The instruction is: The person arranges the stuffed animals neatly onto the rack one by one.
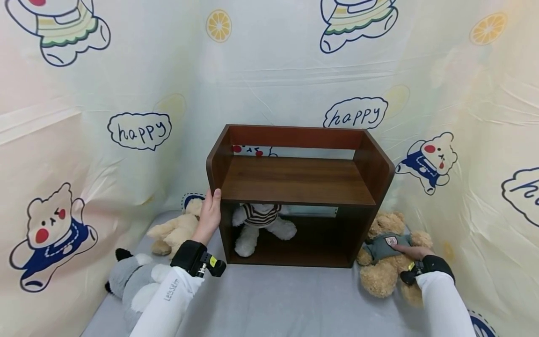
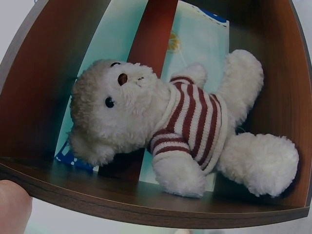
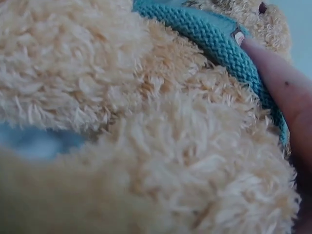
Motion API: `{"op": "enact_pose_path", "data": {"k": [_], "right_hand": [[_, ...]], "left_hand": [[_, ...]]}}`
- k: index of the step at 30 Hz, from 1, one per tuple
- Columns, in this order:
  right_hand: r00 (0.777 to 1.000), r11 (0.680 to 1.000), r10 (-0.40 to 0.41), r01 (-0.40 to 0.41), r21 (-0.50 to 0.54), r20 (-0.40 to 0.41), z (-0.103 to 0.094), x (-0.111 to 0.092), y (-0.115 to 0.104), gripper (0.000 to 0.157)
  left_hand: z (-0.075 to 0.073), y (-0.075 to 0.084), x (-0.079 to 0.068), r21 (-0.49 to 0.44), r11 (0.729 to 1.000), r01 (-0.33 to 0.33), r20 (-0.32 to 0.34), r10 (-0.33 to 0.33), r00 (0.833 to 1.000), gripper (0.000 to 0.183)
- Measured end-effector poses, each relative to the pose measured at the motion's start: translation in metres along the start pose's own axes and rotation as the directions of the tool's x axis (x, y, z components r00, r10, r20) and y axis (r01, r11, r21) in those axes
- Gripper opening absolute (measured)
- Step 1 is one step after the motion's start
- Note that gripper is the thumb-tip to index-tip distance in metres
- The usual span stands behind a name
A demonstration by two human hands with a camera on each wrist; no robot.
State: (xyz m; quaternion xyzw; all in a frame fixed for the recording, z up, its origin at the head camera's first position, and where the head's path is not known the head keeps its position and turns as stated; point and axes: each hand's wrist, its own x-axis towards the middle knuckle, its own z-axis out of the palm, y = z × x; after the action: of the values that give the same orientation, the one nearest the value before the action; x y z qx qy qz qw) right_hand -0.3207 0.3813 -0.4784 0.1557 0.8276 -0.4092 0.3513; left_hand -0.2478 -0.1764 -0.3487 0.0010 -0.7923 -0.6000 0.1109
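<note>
while the right hand (image 1: pixel 412 253) holds the brown bear (image 1: pixel 379 278) right of the wooden shelf (image 1: pixel 299 180), thumb (image 3: pixel 275 75) over its shirt (image 1: pixel 381 247) and other fingers hidden, the left hand (image 1: pixel 208 217) grips the shelf's left side panel (image 1: pixel 219 161). farther in, 1 white bear (image 2: pixel 190 124) sits in the lower compartment (image 1: pixel 317 243). the step seems to be picking up the brown bear; lifting it would call for a secure grip.
</note>
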Motion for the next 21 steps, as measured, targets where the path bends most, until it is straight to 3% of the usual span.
{"op": "enact_pose_path", "data": {"k": [3,9,14,18,21], "right_hand": [[1.000,1.000,0.010,-0.010,0.023,-0.004,0.001,0.001,0.003,0.116],[1.000,0.999,-0.022,0.022,-0.024,0.019,0.002,0.003,0.008,0.111],[0.999,0.999,-0.015,0.016,-0.041,0.043,0.003,0.003,0.009,0.106],[1.000,0.999,0.008,-0.008,-0.034,0.005,0.005,0.000,0.010,0.105],[0.997,0.998,0.022,-0.026,-0.060,-0.077,0.008,-0.002,0.009,0.101]], "left_hand": [[-0.001,-0.007,0.005,-0.008,1.000,-0.009,0.001,0.009,1.000,0.053],[-0.002,-0.031,0.019,0.008,1.000,-0.025,-0.009,0.025,1.000,0.059],[-0.001,-0.039,0.022,0.021,0.999,-0.034,-0.022,0.035,0.999,0.065],[-0.001,-0.039,0.022,0.016,0.999,-0.049,-0.026,0.049,0.998,0.064],[-0.001,-0.039,0.022,0.016,0.998,-0.053,-0.024,0.053,0.998,0.063]]}}
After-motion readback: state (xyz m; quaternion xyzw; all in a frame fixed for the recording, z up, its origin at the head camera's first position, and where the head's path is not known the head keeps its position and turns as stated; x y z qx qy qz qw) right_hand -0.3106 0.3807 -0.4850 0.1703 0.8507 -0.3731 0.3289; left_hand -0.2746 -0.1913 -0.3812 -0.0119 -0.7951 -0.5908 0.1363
